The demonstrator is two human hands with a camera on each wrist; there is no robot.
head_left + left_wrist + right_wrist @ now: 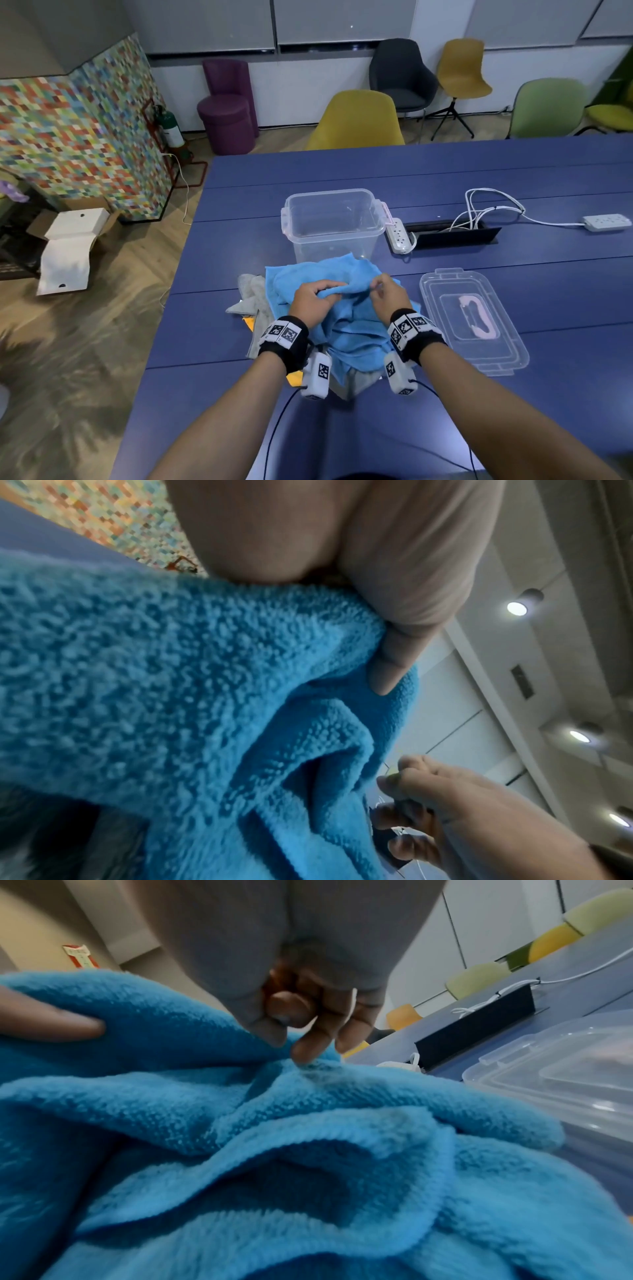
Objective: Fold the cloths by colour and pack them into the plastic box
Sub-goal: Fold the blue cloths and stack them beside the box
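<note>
Gripping one crumpled blue terry cloth (342, 308) with both hands above a mixed pile on the blue table (479, 171).

Beneath the blue cloth, one grey cloth (251, 294) shows at the pile's left edge and a yellow-orange cloth (248, 322) shows only as small scraps; the total number of cloths in the pile cannot be counted. One clear plastic box (334, 222) stands open just behind the pile. One clear lid (479, 325) lies flat to the right, carrying a pink clip. Left hand (313, 301): fingers curled round a raised fold. Right hand (388, 294): fingertips (304, 1053) pinching the same ridge. Two white power strips lie behind the box and lid, the nearer partly hidden.
</note>
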